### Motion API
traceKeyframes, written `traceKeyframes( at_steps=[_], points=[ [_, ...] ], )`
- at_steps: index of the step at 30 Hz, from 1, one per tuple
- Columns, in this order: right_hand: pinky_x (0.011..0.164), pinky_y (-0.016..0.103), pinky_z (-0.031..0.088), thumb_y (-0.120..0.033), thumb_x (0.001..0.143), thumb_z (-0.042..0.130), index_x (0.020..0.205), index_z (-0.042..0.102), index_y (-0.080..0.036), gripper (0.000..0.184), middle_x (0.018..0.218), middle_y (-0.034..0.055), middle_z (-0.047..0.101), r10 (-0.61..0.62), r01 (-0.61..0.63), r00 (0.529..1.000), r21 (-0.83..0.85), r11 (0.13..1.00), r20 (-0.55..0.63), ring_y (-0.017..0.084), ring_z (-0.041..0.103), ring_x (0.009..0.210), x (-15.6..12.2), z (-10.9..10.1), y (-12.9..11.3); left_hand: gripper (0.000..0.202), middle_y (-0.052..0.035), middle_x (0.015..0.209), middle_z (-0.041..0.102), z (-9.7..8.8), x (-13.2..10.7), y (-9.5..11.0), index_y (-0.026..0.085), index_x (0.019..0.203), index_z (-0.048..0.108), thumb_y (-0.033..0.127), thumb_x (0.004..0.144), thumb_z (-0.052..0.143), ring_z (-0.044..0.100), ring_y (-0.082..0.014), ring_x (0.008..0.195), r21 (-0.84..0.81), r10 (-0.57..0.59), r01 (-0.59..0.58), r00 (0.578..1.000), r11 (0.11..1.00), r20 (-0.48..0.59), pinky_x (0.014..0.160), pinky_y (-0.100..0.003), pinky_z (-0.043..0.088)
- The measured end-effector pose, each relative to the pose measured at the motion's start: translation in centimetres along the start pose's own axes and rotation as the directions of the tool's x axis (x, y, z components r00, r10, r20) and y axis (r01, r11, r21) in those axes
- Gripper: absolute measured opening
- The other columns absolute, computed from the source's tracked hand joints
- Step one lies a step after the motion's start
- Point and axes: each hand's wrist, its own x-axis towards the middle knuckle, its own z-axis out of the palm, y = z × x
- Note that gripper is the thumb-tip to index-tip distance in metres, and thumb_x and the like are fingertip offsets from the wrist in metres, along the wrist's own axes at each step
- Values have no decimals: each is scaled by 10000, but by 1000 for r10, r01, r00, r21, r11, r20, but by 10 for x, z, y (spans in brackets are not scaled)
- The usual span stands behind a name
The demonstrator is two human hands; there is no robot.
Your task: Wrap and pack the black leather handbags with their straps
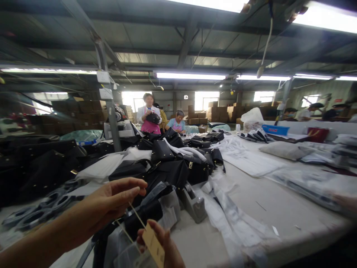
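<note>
My left hand (118,197) reaches in from the lower left, thumb and fingers closed on a thin pale string (137,214). That string runs down to a tan hang tag (154,245), which my right hand (171,247) pinches at the bottom of the view. Beneath both hands lies a black handbag (143,216), partly covered by clear plastic; a second strand of string hangs beside it. Past my hands, several more black handbags (173,171) with gold fittings are heaped together. Where the string's upper end sits in my left fingers is hidden.
The white worktable (251,193) carries plastic wrapping (228,212), white sheets (256,162) and a blue box (275,129). Grey rings (52,199) lie at left, near a metal post (113,123). Co-workers (150,115) are across the table; another person's hand (346,203) shows at right.
</note>
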Motion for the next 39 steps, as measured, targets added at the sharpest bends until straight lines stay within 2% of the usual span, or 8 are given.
traceKeyframes(
  at_steps=[7, 14, 20, 23, 26, 30, 35, 39],
  points=[
    [1035, 441, 462, -860, 711, 631, 1297, 679, -261, 840, 1376, 129, 651, -373, 377, 925, -270, 886, 67, 336, 611, 1245, -24, 29, -53, 414, -22, 995, 665, 1, 1, -2, 259, 1082, 761, 496, 755, 849, 318, -30, 557, 5, -53, 53, 998, 999, 38, 496, -158, 245],
    [1054, 443, 470, -596, 901, 668, 1353, 639, -297, 543, 1365, 108, 650, -221, 398, 913, -633, 664, 342, 317, 611, 1255, -39, 47, -103, 436, 12, 892, 621, 8, 1, 3, 261, 1072, 754, 539, 747, 839, 259, -37, 545, 51, -51, 48, 996, 998, 73, 488, -178, 207],
    [1129, 464, 429, -497, 786, 831, 1446, 543, -379, 730, 1469, 64, 575, -348, 484, 868, -759, 434, 355, 327, 553, 1329, -43, 44, -84, 494, -21, 941, 641, 11, -2, 7, 253, 1080, 751, 580, 720, 838, 399, -81, 614, 70, -36, 30, 996, 997, 80, 553, -200, 332],
    [1104, 428, 460, -451, 864, 766, 1359, 638, -325, 526, 1312, 69, 695, -353, 462, 878, -764, 451, 323, 289, 648, 1218, -41, 52, -79, 498, -27, 990, 652, 11, -5, 7, 261, 1083, 750, 574, 708, 850, 434, -86, 642, 41, -58, 54, 995, 998, 84, 585, -202, 373],
    [988, 355, 535, -448, 942, 667, 1196, 754, -237, 342, 1135, 85, 772, -231, 425, 905, -739, 523, 357, 257, 723, 1058, -37, 67, -84, 477, -22, 971, 648, 9, -7, 6, 259, 1082, 754, 563, 725, 842, 338, -47, 561, 36, -47, 44, 994, 998, 96, 501, -182, 280],
    [894, 292, 560, -509, 965, 615, 1116, 797, -180, 405, 1064, 111, 794, -159, 352, 932, -710, 610, 325, 251, 748, 996, -33, 76, -83, 409, -25, 951, 652, 6, -6, 4, 245, 1054, 765, 513, 755, 840, 300, -17, 518, -28, -9, 13, 993, 1000, 119, 457, -166, 200],
    [831, 247, 559, -542, 979, 567, 1155, 785, -172, 464, 1030, 106, 798, -216, 392, 920, -752, 531, 327, 237, 758, 925, -30, 65, -64, 360, -18, 909, 654, 4, -4, 6, 238, 1008, 779, 439, 730, 886, 248, 15, 494, -169, -11, 25, 997, 985, 82, 440, -132, 174],
    [756, 250, 561, -617, 972, 525, 1120, 793, -192, 524, 949, 80, 794, -149, 316, 947, -749, 583, 284, 232, 750, 831, -29, 53, -45, 368, -29, 912, 670, 2, -2, 7, 235, 1006, 783, 407, 705, 908, 272, 0, 516, -223, 35, -28, 999, 974, 28, 444, -116, 229]
  ],
)
